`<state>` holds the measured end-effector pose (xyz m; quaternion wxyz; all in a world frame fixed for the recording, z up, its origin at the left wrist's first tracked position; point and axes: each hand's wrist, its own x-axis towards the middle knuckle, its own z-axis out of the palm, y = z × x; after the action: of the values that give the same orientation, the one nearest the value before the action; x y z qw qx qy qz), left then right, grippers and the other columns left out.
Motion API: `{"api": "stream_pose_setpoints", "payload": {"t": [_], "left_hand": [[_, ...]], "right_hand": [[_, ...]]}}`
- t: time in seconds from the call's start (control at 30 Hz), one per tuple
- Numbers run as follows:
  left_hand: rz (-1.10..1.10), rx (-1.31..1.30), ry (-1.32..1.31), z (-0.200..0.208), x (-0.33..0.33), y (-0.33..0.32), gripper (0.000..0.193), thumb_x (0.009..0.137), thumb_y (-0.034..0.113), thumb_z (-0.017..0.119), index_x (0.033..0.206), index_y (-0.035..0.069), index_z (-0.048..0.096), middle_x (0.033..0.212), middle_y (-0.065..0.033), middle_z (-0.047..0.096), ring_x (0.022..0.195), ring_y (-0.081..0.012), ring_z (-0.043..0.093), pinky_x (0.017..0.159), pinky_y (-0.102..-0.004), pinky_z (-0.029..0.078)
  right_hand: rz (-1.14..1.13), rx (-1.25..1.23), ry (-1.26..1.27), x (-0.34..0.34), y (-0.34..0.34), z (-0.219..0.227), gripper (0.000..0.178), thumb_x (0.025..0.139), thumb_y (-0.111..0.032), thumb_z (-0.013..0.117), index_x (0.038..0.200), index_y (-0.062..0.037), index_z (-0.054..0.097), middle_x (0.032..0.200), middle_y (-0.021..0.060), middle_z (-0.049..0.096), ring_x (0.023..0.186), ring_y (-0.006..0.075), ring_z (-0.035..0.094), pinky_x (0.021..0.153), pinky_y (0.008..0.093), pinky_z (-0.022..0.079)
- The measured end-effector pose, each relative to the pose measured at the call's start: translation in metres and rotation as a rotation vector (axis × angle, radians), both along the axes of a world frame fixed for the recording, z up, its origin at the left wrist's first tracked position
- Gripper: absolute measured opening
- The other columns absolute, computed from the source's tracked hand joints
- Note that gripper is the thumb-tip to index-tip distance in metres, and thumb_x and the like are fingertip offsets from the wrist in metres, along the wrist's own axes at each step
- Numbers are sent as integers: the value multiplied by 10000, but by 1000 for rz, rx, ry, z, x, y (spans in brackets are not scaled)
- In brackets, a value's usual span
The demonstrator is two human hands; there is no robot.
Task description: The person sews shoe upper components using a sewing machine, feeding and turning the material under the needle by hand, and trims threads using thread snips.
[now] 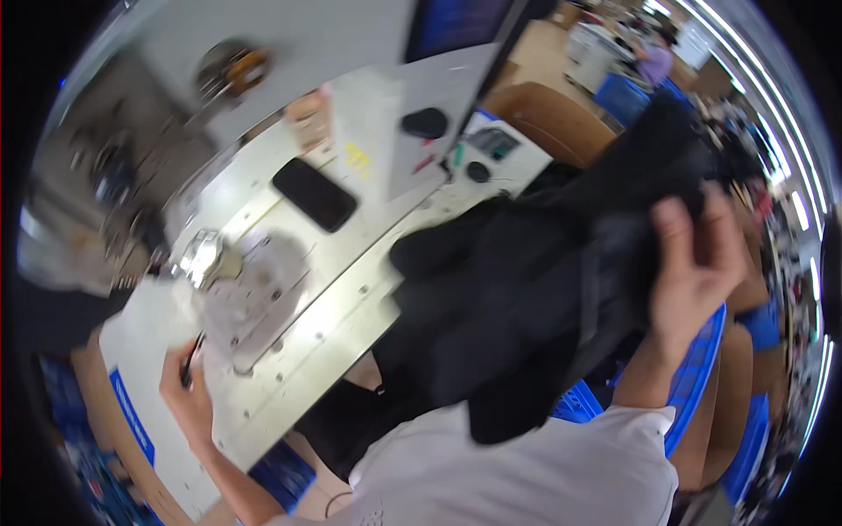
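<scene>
Head view: black cloth [500, 289] hangs by the near edge of the white counter [338, 320], its right end pinched by the right hand [693, 276]; the left hand [186, 399] has fingers closed around a slim dark tool [187, 372]. Likely light and limp, the cloth suits an edge grip.

Blur smears the loose black cloth [509, 298] at centre right, so I can't make out its shape, and the bare right hand [693, 272] gripping it. The cloth hides part of the blue plastic basket [698, 379] at lower right. The slim dark object [187, 372] in the bare left hand [186, 394], lower left (partly tucked out of my sight), is too small to name. The top edge crops the dark-blue flat screen [456, 24]; the bottom edge, the white short-sleeved shirt [517, 478].
</scene>
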<state>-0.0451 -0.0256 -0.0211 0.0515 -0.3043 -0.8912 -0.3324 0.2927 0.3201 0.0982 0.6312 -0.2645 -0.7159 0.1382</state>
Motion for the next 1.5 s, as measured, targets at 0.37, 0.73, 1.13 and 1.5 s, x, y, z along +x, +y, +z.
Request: {"api": "stream_pose_setpoints", "payload": {"t": [0.37, 0.73, 1.13, 1.5], "left_hand": [[393, -444, 280, -137, -76, -102, 573, 952, 375, 415, 1450, 104, 332, 1486, -153, 327, 1387, -339, 260, 1078, -543, 230], [219, -552, 781, -151, -88, -114, 444, 920, 290, 526, 1209, -48, 548, 1178, -267, 572, 1033, -442, 559, 943, -501, 426], [347, -159, 637, -105, -44, -71, 379, 944, 203, 452, 1277, 33, 515, 1307, -161, 520, 1249, -329, 436, 1038, -460, 325], [-803, 779, -550, 9, 132, 103, 644, 936, 485, 410, 1358, -2, 407, 1211, -156, 553, 1063, -235, 552, 885, -377, 440]], "right_hand": [[-507, -245, -446, 221, 250, -84, 399, 875, -357, 634, 1009, 18, 605, 927, 208, 625, 889, 313, 618, 763, 430, 477], [-706, -1211, -1432, 332, 87, -343, 810, 652, -318, 814, 1351, -145, 443, 1274, 195, 532, 1287, 406, 388, 986, 491, 436], [-451, -594, -738, 333, 28, -78, 225, 749, -34, 675, 966, 23, 670, 862, 172, 675, 809, 261, 644, 767, 340, 477], [1066, 167, -737, 47, -50, 52, 329, 895, -247, 491, 896, -19, 728, 877, 111, 700, 752, 258, 675, 656, 318, 529]]}}
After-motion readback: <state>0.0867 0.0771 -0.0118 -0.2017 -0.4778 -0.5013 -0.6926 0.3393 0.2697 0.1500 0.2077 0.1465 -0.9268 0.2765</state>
